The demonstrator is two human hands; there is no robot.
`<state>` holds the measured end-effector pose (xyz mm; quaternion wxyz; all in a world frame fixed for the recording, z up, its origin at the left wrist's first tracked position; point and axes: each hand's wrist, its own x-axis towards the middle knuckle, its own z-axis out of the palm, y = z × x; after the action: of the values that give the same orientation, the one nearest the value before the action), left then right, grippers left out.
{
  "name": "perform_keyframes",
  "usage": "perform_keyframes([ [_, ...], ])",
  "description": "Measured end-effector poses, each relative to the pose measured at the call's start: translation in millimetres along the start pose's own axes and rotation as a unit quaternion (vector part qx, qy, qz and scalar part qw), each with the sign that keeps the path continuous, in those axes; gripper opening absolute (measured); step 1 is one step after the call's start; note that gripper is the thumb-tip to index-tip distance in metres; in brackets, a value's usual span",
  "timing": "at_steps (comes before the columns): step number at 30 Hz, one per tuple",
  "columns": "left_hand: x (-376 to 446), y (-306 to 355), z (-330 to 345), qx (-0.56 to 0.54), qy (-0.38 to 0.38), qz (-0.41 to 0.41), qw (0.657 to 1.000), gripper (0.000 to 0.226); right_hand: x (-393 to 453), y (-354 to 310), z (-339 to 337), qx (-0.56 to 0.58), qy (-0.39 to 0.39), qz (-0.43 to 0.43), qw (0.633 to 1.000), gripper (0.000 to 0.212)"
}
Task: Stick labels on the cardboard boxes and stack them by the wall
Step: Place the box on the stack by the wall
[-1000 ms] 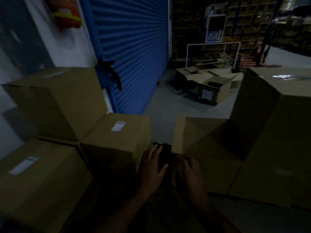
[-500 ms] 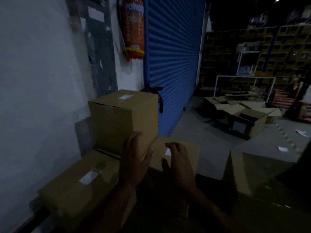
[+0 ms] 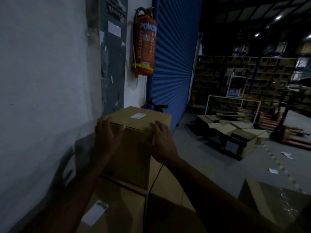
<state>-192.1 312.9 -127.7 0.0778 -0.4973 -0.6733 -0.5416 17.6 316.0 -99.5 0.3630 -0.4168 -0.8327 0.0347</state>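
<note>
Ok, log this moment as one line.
both hands on top box | left hand, right hand flat | label on | stacked by wall

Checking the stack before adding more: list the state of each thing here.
top box: closed, labelled, stacked on lower boxes
left hand: flat on its near face
right hand: flat on its corner
lower left box: closed, labelled
roller shutter: down
far boxes: flaps open
</note>
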Motion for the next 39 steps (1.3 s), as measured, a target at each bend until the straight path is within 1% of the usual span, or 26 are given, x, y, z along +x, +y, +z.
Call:
perform_keyframes([
  [2,16.7,-9.5,7.1,-0.002,-0.006,-0.056,0.998,0.070,5.1,3.1,9.7,-0.025,-0.018,-0.009,0.999,0.067],
  [3,24.5,-14.1,10.5,-0.001,-0.014,-0.082,0.996,0.073,5.6,5.1,14.5,-0.031,-0.017,-0.014,0.999,0.067],
  [5,37.5,-21.4,14.2,-0.004,-0.026,-0.111,0.994,0.080,4.9,8.8,21.6,-0.029,0.004,-0.016,0.999,0.062],
  [7,47.8,-26.9,15.9,-0.030,-0.033,-0.122,0.992,0.085,4.1,10.8,26.4,-0.016,0.027,0.000,0.999,0.059],
  [11,49.4,-31.5,16.1,-0.059,-0.027,-0.129,0.989,0.085,-0.4,9.1,35.3,0.045,0.044,0.088,0.994,0.063],
  [15,34.0,-19.8,12.3,-0.059,-0.001,-0.126,0.990,0.081,-7.0,5.5,38.9,0.090,0.069,0.109,0.988,0.066],
  [18,18.5,-5.8,6.3,-0.056,0.032,-0.108,0.992,0.079,-12.8,6.1,30.4,0.090,0.076,0.117,0.986,0.063],
  [22,-3.5,16.0,-4.0,-0.064,0.053,-0.089,0.993,0.075,-29.4,4.7,6.8,0.081,0.078,0.114,0.987,0.063],
  [27,-46.4,67.2,-31.9,-0.095,0.088,-0.040,0.991,0.072,-70.0,4.8,-48.2,0.090,0.117,0.095,0.984,0.062],
  [31,-104.0,115.5,-50.7,-0.124,0.083,0.009,0.989,0.077,-125.2,11.1,-99.5,0.105,0.148,0.102,0.978,0.067],
  [35,-172.3,165.5,-63.0,-0.164,0.070,0.031,0.983,0.083,-193.9,22.1,-147.8,0.095,0.163,0.129,0.974,0.069],
  [39,-238.4,212.2,-69.1,-0.177,0.060,0.063,0.980,0.081,-272.0,35.3,-193.6,0.086,0.169,0.161,0.969,0.070],
])
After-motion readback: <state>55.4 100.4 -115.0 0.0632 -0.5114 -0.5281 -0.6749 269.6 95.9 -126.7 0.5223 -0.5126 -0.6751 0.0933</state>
